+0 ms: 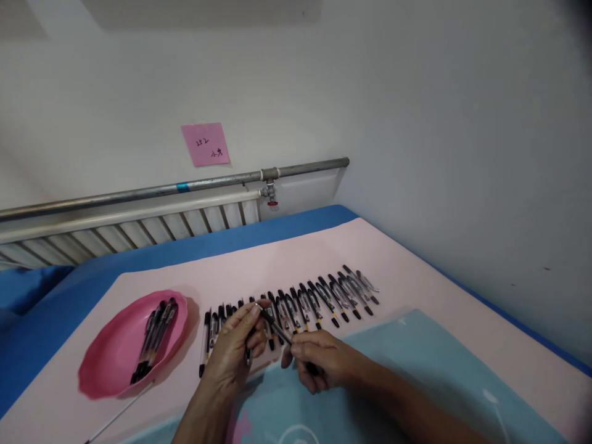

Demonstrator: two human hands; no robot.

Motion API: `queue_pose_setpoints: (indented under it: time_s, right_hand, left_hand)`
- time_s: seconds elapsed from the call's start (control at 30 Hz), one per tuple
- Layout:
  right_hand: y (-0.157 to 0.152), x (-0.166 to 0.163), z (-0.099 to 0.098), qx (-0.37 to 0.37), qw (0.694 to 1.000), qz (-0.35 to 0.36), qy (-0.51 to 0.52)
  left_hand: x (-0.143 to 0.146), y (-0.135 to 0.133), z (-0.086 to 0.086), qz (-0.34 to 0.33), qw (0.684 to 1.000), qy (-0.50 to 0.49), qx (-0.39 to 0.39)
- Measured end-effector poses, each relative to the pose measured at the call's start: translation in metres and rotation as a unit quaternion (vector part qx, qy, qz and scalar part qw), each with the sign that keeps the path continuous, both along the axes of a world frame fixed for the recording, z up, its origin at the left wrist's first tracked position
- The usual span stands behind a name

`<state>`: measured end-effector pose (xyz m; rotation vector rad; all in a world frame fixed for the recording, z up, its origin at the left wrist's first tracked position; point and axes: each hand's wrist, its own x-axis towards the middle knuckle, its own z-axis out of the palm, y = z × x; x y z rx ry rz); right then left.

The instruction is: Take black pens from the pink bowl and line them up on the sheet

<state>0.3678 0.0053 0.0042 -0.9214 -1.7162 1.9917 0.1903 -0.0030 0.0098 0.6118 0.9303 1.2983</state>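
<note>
My right hand [321, 361] is closed around the barrel of a black pen [276, 325], which slants up to the left. At the pen's far end, thumb and forefinger of my left hand [235, 339] pinch near its light tip. A small dark piece, perhaps a cap, shows under the left fingers; its kind is partly hidden. Behind both hands, many black-capped clear pens [340, 296] lie side by side in a long row on the pink sheet [161, 280]. Some of them are hidden by my hands.
To the left stands a pink scalloped bowl [99, 364] with several pens [155, 339] inside. A thin white stick [120, 412] lies before it. Light-blue cloth [393, 376] covers the near side. Beyond are a radiator [134, 231], a metal pipe [217, 182] and walls.
</note>
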Motion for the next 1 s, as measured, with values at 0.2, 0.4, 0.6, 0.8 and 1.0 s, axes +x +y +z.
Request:
queue_pose_setpoints:
  time_s: [0.2, 0.4, 0.6, 0.8, 1.0]
  right_hand:
    - [0.0011, -0.0053, -0.0057, 0.018, 0.998, -0.052, 0.001]
    - [0.0028, -0.0051, -0.0089, -0.105, 0.991, -0.049, 0.068]
    - [0.0038, -0.0049, -0.0082, -0.095, 0.983, -0.133, 0.089]
    - [0.0034, -0.0033, -0.0047, -0.182, 0.976, -0.074, 0.097]
    - [0.0028, -0.0033, -0.0002, -0.188, 0.966, -0.114, 0.137]
  left_hand:
    - [-0.0005, 0.0027, -0.0039, 0.037, 0.999, 0.0, 0.012]
    - [0.0012, 0.0019, -0.0001, 0.049, 0.999, -0.019, 0.006]
    - [0.0014, 0.0022, 0.0, 0.045, 0.998, -0.032, -0.002]
    - [0.0014, 0.0029, -0.0008, 0.046, 0.998, -0.036, 0.002]
    - [0.0025, 0.0019, 0.0001, 0.05, 0.998, -0.041, -0.005]
